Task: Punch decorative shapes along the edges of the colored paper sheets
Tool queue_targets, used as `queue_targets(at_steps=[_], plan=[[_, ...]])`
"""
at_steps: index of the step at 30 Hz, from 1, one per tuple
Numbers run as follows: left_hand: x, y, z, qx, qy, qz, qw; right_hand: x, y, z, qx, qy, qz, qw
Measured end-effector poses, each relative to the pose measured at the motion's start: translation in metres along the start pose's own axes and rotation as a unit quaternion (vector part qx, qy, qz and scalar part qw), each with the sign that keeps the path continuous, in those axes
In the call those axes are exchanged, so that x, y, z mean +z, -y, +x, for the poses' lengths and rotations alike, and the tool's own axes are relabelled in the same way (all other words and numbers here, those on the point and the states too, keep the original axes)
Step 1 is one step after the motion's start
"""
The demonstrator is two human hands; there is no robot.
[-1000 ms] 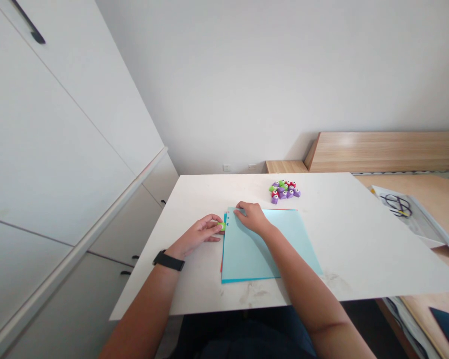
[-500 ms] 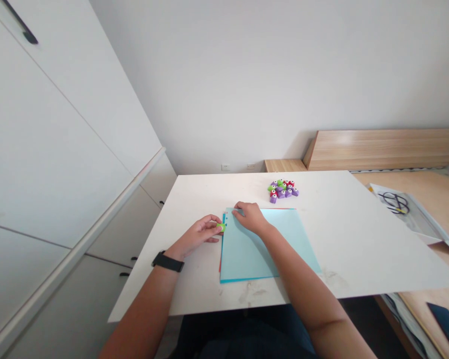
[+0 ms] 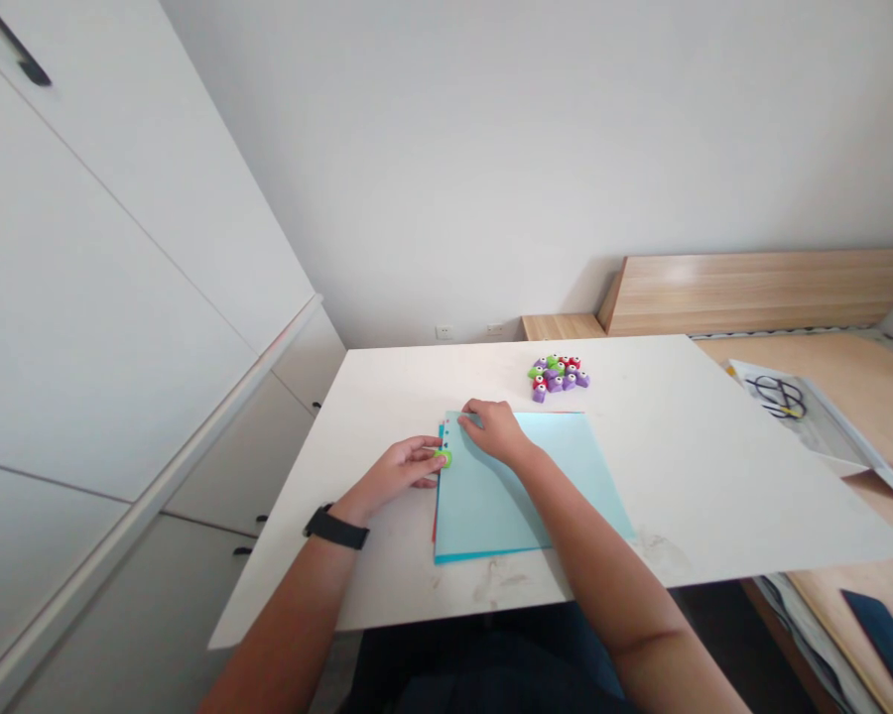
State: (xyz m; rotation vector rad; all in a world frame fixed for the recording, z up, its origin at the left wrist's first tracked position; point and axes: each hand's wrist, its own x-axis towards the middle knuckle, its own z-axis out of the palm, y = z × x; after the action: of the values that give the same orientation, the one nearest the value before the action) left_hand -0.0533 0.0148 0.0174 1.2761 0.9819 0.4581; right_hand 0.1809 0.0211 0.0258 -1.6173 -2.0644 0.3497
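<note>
While the left hand (image 3: 394, 474) pinched a green craft punch (image 3: 444, 457) at the left edge of the paper, the right hand (image 3: 495, 432) lay palm-down and unclenched on a pale blue sheet (image 3: 543, 486), its fingertips pressing near the top left corner. That flat pressure looked like sound technique, since it pinned the sheet close to the punch and kept the edge from creeping. A black wristband (image 3: 334, 528) circled the left wrist. Under the pale blue sheet, a teal sheet (image 3: 491, 557) showed along the bottom and left edges, with a sliver of red sheet (image 3: 435, 526) beneath it. Tiny dark marks ran down the left margin above the punch, too small to identify. The stack sat on a white table (image 3: 283, 585), and just beyond it lay a heap of purple, red and green craft punches (image 3: 558, 377). Farther right, black-handled scissors (image 3: 778, 397) lay in a pale folder (image 3: 826, 436), below a wooden headboard (image 3: 751, 293).
</note>
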Motion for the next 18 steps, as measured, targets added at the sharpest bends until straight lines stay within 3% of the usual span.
queue_targets(at_steps=[18], plan=[[0.0101, 0.0061, 0.0077, 0.002, -0.025, -0.035, 0.999, 0.0033, -0.0008, -0.0009, -0.018, -0.012, 0.006, 1.0]])
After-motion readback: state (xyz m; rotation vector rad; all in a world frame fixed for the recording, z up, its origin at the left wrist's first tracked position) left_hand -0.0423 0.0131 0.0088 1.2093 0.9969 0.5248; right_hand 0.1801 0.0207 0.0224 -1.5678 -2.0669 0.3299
